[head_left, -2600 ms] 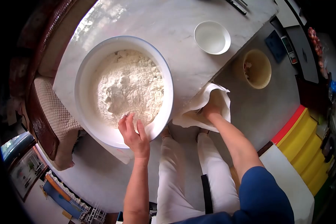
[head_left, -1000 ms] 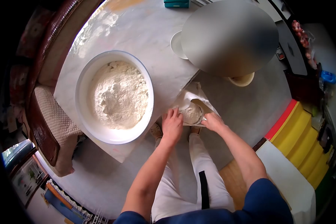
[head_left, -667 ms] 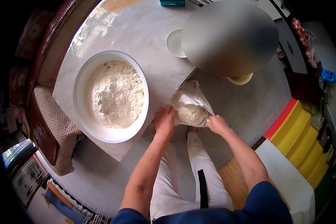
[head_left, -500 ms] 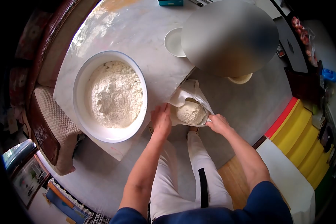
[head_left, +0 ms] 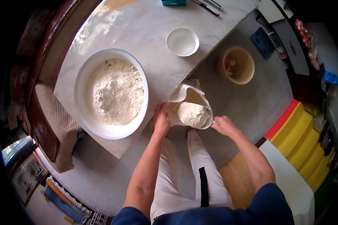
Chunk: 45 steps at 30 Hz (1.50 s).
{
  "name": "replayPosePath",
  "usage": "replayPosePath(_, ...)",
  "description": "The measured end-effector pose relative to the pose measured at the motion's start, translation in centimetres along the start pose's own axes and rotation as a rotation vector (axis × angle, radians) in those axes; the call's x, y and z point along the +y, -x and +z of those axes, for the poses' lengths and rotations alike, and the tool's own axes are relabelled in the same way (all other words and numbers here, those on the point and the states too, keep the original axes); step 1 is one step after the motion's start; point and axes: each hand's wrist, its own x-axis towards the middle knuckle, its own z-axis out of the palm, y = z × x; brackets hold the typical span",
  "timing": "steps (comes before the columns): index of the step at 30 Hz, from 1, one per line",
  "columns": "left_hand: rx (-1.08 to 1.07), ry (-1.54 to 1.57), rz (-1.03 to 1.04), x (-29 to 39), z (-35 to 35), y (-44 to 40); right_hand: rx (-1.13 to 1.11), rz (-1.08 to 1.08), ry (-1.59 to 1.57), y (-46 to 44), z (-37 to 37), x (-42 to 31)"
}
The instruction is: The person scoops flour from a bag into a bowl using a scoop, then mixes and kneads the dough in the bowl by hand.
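White sack (head_left: 181, 93): left hand (head_left: 162, 120), fingers clamped at one side, likely holding it open; right hand (head_left: 225, 126), clamped round scoop handle (head_left: 215, 123), presumably steadying flour (head_left: 192, 114).

Glare: tabletop (head_left: 150, 41), upper left | edges: fisheye-bent, black corners | floor (head_left: 233, 103): dim
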Motion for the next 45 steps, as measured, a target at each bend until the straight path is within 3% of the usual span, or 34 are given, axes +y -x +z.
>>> replayPosePath(4,-0.047,0.092,0.040,-4.9,1.8,0.1,-0.015,-0.075,-0.015,2.7,-2.3,-1.2)
replayPosePath(9,-0.079,0.407,-0.246,1.8,-4.2,4.8,-0.037,-0.118,-0.042,7.3,-6.3,-6.6)
replayPosePath(10,-0.091,0.456,-0.212,2.3,-5.7,5.9,-0.020,-0.141,-0.073,8.0,-6.8,-8.3)
replayPosePath(13,0.049,0.671,-0.263,4.7,-10.5,9.0,0.026,-0.196,-0.151,9.0,-7.4,-13.2)
replayPosePath(15,0.311,0.683,-0.290,4.9,-13.4,10.1,0.054,-0.226,-0.181,8.9,-7.0,-16.9)
replayPosePath(19,0.577,0.392,-0.111,4.1,-20.7,9.4,0.079,-0.203,-0.239,6.7,-5.0,-23.2)
replayPosePath(23,0.531,0.002,-0.170,-1.4,-24.7,6.1,0.145,-0.206,-0.306,4.7,-2.3,-27.2)
replayPosePath(28,0.474,0.015,-0.271,-12.2,-23.6,-0.7,0.219,-0.150,-0.328,4.3,-1.3,-31.0)
replayPosePath(32,0.393,0.201,-0.456,-11.9,-24.0,-5.8,0.265,-0.055,-0.288,4.0,-0.9,-32.2)
replayPosePath(36,0.259,0.519,-0.296,-14.8,-20.3,-10.7,0.289,-0.039,-0.263,4.0,-0.2,-31.3)
replayPosePath(39,0.233,0.476,-0.054,-15.3,-17.6,-12.8,0.324,-0.055,-0.262,3.8,0.1,-30.0)
replayPosePath(42,0.000,0.150,-0.328,-9.2,-19.8,-10.8,0.310,-0.025,-0.300,3.9,-0.8,-30.8)
replayPosePath(45,-0.139,-0.006,-0.281,-5.0,-21.0,-9.2,0.315,-0.056,-0.319,3.4,-1.4,-30.4)
